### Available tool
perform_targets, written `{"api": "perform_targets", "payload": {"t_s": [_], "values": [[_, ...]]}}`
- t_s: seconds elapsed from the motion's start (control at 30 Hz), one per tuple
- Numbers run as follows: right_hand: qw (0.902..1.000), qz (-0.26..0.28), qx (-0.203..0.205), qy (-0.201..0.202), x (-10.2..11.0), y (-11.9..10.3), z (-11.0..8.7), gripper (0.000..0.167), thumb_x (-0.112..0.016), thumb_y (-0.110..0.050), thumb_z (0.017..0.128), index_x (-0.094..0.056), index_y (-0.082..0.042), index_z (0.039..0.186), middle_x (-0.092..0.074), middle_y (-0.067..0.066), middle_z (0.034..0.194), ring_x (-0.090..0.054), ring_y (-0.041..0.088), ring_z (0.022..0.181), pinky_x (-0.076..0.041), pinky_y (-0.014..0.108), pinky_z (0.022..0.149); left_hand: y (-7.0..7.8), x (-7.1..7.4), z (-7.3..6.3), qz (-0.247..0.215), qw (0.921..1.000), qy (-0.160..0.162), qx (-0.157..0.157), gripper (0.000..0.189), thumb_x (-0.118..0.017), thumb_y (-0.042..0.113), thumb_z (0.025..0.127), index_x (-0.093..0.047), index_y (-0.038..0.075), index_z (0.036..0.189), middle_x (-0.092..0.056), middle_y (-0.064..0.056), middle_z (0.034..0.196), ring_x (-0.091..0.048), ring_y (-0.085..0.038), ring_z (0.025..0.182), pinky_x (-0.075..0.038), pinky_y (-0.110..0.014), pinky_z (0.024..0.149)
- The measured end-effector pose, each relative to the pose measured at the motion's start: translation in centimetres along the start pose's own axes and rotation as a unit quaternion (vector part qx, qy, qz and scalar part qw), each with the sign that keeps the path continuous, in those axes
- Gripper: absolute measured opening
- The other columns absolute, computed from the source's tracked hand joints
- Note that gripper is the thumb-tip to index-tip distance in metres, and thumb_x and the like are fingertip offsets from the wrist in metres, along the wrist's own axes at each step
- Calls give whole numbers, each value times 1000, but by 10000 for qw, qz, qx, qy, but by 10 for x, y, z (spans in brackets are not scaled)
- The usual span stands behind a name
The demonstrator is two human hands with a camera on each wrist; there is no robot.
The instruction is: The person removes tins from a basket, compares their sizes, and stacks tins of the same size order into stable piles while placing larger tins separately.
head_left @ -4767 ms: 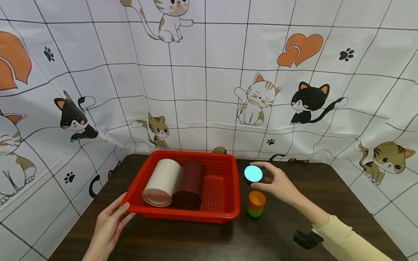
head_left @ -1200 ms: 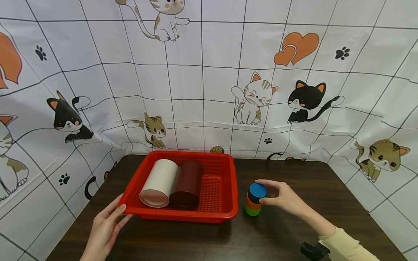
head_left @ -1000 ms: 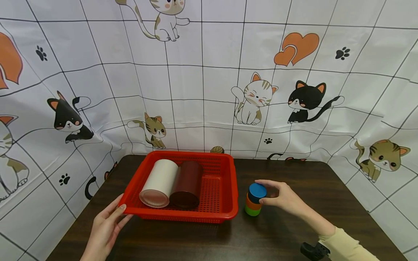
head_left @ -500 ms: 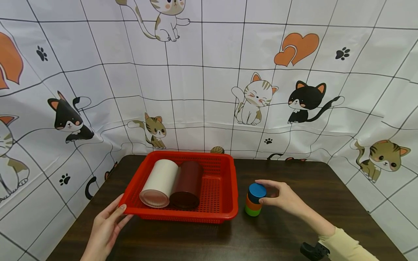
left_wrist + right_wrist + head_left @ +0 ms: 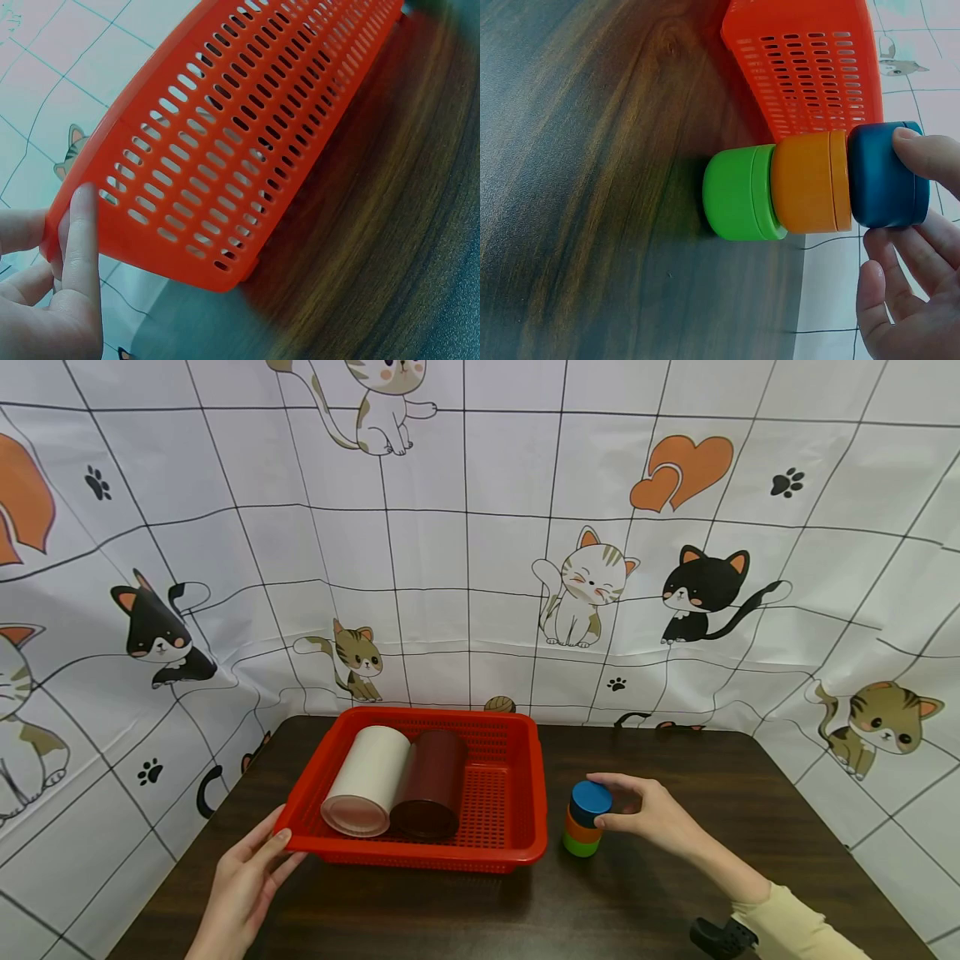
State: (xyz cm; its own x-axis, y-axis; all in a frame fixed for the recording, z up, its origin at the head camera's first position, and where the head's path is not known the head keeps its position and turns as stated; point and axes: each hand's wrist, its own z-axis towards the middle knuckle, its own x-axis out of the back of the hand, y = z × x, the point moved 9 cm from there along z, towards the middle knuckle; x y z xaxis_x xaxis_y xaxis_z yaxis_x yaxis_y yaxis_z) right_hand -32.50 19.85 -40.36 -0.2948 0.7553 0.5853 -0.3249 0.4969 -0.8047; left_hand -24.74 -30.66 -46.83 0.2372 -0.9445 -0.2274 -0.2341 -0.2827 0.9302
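Observation:
Three small round lidded jars stand stacked on the table, right of the red basket (image 5: 498, 857). The green jar (image 5: 739, 191) is at the bottom, the orange jar (image 5: 810, 182) in the middle and the blue jar (image 5: 881, 176) on top. My right hand (image 5: 652, 814) pinches the blue jar between thumb and fingers, and the jar sits right over the orange lid. My left hand (image 5: 243, 877) grips the basket's near left corner, thumb on top of the rim and fingers beneath it, as the left wrist view shows its slotted wall (image 5: 202, 165).
A white cylinder (image 5: 367, 781) and a dark brown cylinder (image 5: 431, 785) lie side by side in the left half of the basket. The dark wooden table (image 5: 675, 893) meets a wall cover (image 5: 465, 560) printed with cats.
Since the oldest frame, my right hand has brought the blue jar forward and down from behind the stack onto the orange one. Over the last second nothing visibly moves; my left hand keeps its grip.

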Motion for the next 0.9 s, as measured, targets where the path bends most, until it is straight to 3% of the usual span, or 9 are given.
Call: {"api": "perform_targets", "payload": {"t_s": [0.9], "values": [[9995, -117, 247, -169, -1, -2, 3, 58, -75, -25, 88, -54, -21, 141, -60, 14, 134, -59, 9, 109, -60, 28, 81, 1, -1, -1, 51, 10000, -1, 20, 71, -57, 26, 101, -16, 21, 160, -9, -7, 166, -61, 10, 102, -55, -19, 95]]}}
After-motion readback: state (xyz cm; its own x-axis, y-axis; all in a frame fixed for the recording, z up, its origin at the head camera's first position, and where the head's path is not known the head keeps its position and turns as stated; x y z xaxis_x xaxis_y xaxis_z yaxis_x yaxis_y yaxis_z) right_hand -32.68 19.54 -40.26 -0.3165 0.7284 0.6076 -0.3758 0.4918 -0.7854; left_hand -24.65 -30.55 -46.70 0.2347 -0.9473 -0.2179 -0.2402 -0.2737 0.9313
